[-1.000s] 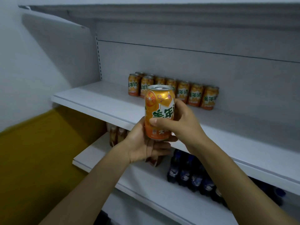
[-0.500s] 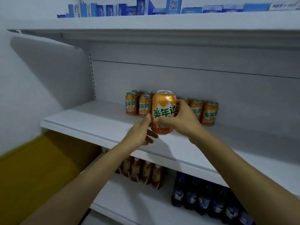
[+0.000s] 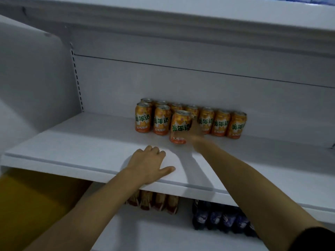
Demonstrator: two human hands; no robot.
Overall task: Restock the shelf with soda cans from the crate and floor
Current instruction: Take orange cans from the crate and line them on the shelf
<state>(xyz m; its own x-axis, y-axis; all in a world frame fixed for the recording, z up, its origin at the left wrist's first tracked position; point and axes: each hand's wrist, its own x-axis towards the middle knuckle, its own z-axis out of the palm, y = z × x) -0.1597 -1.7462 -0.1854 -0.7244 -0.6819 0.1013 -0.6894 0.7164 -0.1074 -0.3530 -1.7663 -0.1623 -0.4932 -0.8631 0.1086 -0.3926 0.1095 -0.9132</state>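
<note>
An orange soda can (image 3: 179, 126) stands on the white middle shelf (image 3: 90, 147), just in front of a row of several identical orange cans (image 3: 221, 123) along the back panel. My right hand (image 3: 198, 137) is motion-blurred against the can's right side, so its grip cannot be made out. My left hand (image 3: 148, 163) rests palm down on the shelf's front edge, fingers apart, holding nothing. No crate or floor is in view.
The upper shelf (image 3: 181, 19) overhangs close above. On the lower shelf stand brown drink packs (image 3: 154, 201) and dark blue bottles (image 3: 223, 220). A yellow surface (image 3: 27, 205) fills the lower left. A white side panel (image 3: 36, 78) bounds the shelf's left end.
The orange can went from both hands in front of the shelf onto the shelf before the row. My left hand let go and dropped to the shelf edge.
</note>
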